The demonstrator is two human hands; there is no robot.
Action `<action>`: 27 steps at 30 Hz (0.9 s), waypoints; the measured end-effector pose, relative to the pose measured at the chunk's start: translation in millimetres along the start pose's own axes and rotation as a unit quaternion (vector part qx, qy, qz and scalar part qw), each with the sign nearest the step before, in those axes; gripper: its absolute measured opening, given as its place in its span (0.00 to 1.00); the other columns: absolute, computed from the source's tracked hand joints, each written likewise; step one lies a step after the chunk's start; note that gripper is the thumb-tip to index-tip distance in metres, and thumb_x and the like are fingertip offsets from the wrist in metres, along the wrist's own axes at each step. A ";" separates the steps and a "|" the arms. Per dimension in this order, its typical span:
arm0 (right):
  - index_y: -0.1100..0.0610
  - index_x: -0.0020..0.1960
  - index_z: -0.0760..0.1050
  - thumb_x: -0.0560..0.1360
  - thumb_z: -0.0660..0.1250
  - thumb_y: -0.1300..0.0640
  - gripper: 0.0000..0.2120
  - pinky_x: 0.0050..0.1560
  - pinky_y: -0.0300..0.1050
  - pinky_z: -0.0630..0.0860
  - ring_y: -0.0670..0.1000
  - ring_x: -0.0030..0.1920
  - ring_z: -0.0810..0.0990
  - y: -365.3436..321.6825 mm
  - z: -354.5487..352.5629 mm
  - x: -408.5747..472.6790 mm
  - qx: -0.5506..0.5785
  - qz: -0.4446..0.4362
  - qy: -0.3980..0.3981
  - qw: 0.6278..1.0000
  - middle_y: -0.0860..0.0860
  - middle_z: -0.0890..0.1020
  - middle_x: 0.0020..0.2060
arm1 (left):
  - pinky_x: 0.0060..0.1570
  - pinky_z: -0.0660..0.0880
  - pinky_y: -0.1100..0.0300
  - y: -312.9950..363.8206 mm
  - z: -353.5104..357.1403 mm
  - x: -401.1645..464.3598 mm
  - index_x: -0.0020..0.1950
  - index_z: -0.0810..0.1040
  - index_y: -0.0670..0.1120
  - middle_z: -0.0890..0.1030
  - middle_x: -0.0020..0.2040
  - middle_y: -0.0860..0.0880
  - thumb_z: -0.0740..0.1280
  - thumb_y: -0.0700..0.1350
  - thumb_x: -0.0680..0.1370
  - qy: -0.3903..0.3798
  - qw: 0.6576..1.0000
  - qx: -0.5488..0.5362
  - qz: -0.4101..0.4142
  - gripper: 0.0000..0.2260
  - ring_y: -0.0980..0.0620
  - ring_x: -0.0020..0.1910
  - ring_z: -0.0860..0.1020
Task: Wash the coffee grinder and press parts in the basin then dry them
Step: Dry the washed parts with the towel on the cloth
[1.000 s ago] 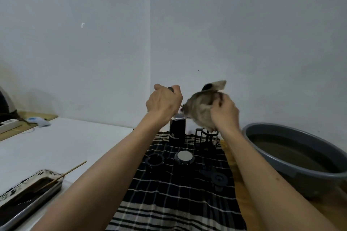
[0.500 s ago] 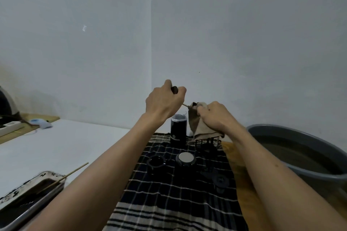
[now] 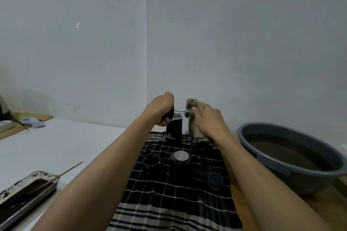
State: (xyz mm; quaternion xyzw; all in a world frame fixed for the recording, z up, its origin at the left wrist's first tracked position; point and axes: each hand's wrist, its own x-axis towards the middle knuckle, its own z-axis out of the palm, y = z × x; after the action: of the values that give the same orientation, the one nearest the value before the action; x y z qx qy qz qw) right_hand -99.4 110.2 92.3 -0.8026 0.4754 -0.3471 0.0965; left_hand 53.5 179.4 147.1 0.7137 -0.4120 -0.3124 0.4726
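Observation:
My left hand (image 3: 161,108) grips the black knob of a grinder crank handle (image 3: 170,113), whose thin metal arm runs right. My right hand (image 3: 209,120) holds a beige cloth (image 3: 194,118) wrapped round the far end of that arm. Behind them the black grinder body (image 3: 173,131) stands upright on the black plaid towel (image 3: 169,193). On the towel lie a black ring part (image 3: 150,161), a part with a silver disc top (image 3: 181,156) and a black round part (image 3: 215,178). A black wire holder (image 3: 199,141) is mostly hidden behind my right arm.
A grey basin (image 3: 289,167) of murky water sits at the right on the wooden counter. At the lower left a metal tray (image 3: 24,195) holds dark liquid and a wooden stick (image 3: 63,173). A white table top spreads to the left, walls close behind.
My right hand with the cloth dropped from above the holder, then slid along the metal arm to its far end. My left hand lowered slightly, still gripping the knob.

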 end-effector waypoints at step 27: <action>0.42 0.66 0.77 0.82 0.63 0.45 0.13 0.51 0.45 0.78 0.47 0.50 0.83 -41.8 -8.0 -11.7 0.152 -0.142 0.159 0.965 0.44 0.85 0.55 | 0.22 0.59 0.68 -14.5 19.8 14.5 0.38 0.69 0.42 0.77 0.34 0.41 0.52 0.41 0.78 -0.008 0.938 -0.344 -0.043 0.11 0.51 0.19 0.65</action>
State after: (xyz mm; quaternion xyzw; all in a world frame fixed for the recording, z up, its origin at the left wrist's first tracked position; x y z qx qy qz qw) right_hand -79.1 143.4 113.0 -0.7722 0.3073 -0.5488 0.0898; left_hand 48.0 161.4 125.7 0.5222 -0.2525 -0.4606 0.6719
